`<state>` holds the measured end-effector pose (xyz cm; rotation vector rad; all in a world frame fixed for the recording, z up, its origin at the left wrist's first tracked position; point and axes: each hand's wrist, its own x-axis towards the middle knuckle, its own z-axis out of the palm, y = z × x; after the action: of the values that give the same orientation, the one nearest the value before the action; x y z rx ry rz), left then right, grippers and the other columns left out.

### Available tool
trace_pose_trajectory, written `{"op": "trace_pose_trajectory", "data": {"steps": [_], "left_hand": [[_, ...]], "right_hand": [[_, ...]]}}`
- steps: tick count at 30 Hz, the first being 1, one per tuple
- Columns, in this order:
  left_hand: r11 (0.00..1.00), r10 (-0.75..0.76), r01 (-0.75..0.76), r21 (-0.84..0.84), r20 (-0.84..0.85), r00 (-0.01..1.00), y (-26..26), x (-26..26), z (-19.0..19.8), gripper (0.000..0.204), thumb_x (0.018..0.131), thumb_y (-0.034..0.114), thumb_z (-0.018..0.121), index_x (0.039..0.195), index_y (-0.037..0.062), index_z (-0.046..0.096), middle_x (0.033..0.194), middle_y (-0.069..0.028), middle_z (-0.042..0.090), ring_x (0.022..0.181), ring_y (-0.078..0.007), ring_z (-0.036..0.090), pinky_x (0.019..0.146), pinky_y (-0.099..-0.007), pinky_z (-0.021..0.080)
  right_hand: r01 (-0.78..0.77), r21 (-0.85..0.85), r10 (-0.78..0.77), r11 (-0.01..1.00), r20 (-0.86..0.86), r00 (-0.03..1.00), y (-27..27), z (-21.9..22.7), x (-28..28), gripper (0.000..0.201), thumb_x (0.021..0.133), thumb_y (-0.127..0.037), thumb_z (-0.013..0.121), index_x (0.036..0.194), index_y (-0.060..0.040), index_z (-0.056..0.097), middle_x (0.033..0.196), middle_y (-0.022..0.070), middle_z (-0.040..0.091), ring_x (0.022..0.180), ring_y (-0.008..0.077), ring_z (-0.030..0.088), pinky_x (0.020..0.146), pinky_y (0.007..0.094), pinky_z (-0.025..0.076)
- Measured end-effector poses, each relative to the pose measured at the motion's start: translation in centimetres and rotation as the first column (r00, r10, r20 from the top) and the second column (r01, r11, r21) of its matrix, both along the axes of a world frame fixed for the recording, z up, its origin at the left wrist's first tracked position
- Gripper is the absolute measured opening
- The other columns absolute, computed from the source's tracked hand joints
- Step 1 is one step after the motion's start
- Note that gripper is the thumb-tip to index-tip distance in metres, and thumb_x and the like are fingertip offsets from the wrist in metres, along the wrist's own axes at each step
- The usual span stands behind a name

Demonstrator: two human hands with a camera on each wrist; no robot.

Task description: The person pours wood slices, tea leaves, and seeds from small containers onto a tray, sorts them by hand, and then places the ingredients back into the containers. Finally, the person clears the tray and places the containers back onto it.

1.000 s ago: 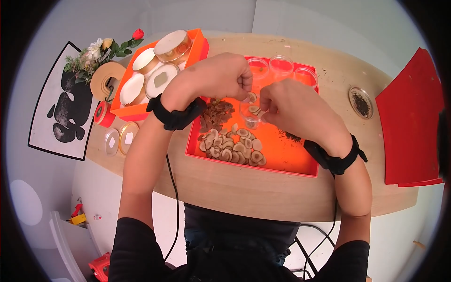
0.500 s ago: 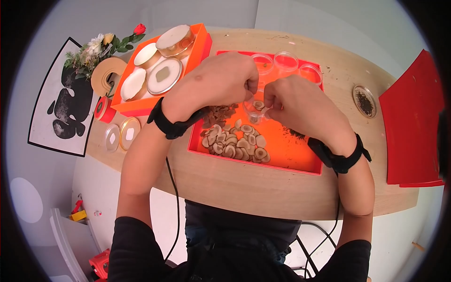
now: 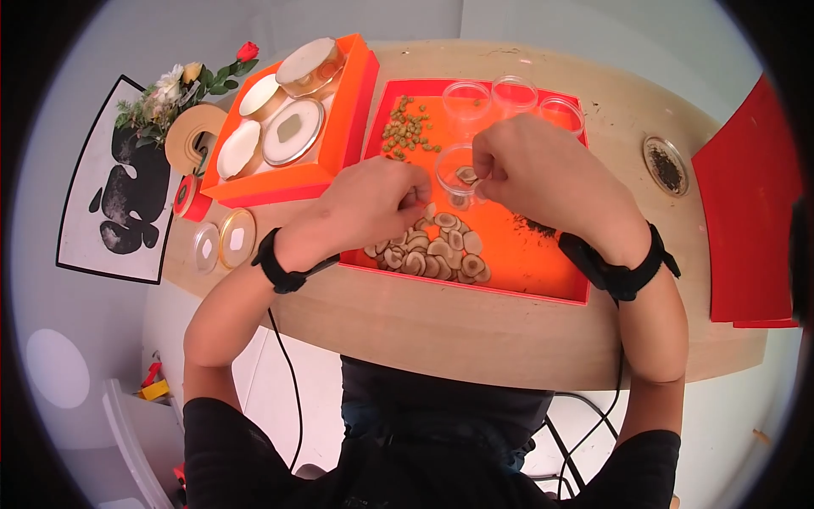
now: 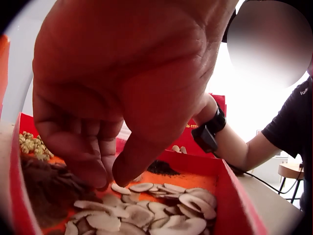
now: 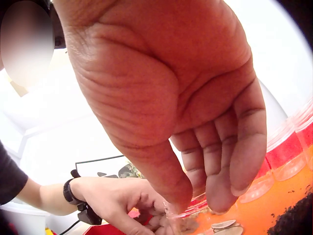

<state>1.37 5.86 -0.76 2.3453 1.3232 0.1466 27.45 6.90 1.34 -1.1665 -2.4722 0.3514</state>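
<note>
My right hand pinches the rim of a round clear plastic dish, with pale slices inside it. In the right wrist view the thumb and fingers stand on either side of that rim. Down at the pile of pale, brown-edged dried slices, my left hand bends its fingers. Its thumb and forefinger come close together right above the slices in the left wrist view, with a narrow gap between their tips. Dark brown flakes lie beside the slices, hidden under the left hand in the head view.
A shallow red-orange tray holds it all, including greenish buds and dark shreds. Several clear dishes stand along its back. An orange box of lidded jars is on the left. A dish of dark bits stands right.
My left hand has moved from beside the clear dish back and left to the slice pile, uncovering the greenish buds. The right hand keeps its hold on the dish.
</note>
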Motion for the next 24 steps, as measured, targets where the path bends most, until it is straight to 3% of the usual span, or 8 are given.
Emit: {"op": "trace_pose_trajectory", "data": {"steps": [4,6,16,21,24], "left_hand": [[1.0,0.024,-0.024,-0.017,-0.006,1.0,0.3,0.6,0.3,0.025,0.094,0.016,0.085,0.109,0.0015,0.072,0.081,-0.0102,0.074,0.075,-0.0278,0.073,0.069,-0.0417,0.054],[0.999,0.031,-0.033,-0.035,-0.058,0.998,0.4,0.8,0.5,0.031,0.094,0.019,0.088,0.112,0.0009,0.072,0.079,-0.01,0.073,0.075,-0.0274,0.073,0.069,-0.042,0.054],[0.985,-0.063,0.052,-0.166,-0.062,0.996,2.0,0.8,0.2,0.023,0.094,0.017,0.086,0.105,0.0015,0.072,0.079,-0.0078,0.074,0.074,-0.0225,0.073,0.068,-0.0391,0.055],[0.986,0.041,-0.047,-0.162,-0.041,0.998,1.3,1.8,0.7,0.02,0.095,0.013,0.083,0.105,0.0006,0.072,0.079,-0.0081,0.072,0.072,-0.0225,0.071,0.068,-0.0396,0.055],[0.983,0.027,-0.039,-0.181,-0.067,0.997,1.5,1.9,0.4,0.019,0.096,0.013,0.083,0.104,0.0003,0.071,0.078,-0.0087,0.072,0.071,-0.023,0.07,0.067,-0.0402,0.054]], "right_hand": [[0.043,-0.057,-0.037,0.997,0.104,0.994,0.0,0.9,-0.2,0.014,0.088,-0.01,0.08,0.091,0.0014,0.073,0.083,0.0176,0.075,0.081,0.0368,0.072,0.073,0.0462,0.056],[0.021,-0.007,-0.02,1.0,0.07,0.997,0.1,0.3,0.0,0.014,0.088,-0.011,0.08,0.091,0.001,0.073,0.084,0.0175,0.074,0.082,0.037,0.072,0.074,0.0466,0.056],[-0.027,0.107,0.029,0.994,-0.017,0.999,0.1,-0.7,0.4,0.014,0.089,-0.013,0.079,0.092,-0.0006,0.074,0.09,0.0169,0.076,0.089,0.0367,0.073,0.078,0.0477,0.056],[-0.015,0.072,0.016,0.997,-0.007,1.0,0.0,-0.2,0.5,0.014,0.089,-0.014,0.079,0.092,-0.0008,0.074,0.091,0.0166,0.076,0.09,0.0367,0.073,0.08,0.0476,0.057],[-0.004,0.051,0.003,0.999,0.024,1.0,-0.1,0.2,0.4,0.014,0.089,-0.014,0.079,0.092,-0.0009,0.074,0.091,0.0164,0.075,0.091,0.0366,0.073,0.08,0.0476,0.057]]}}
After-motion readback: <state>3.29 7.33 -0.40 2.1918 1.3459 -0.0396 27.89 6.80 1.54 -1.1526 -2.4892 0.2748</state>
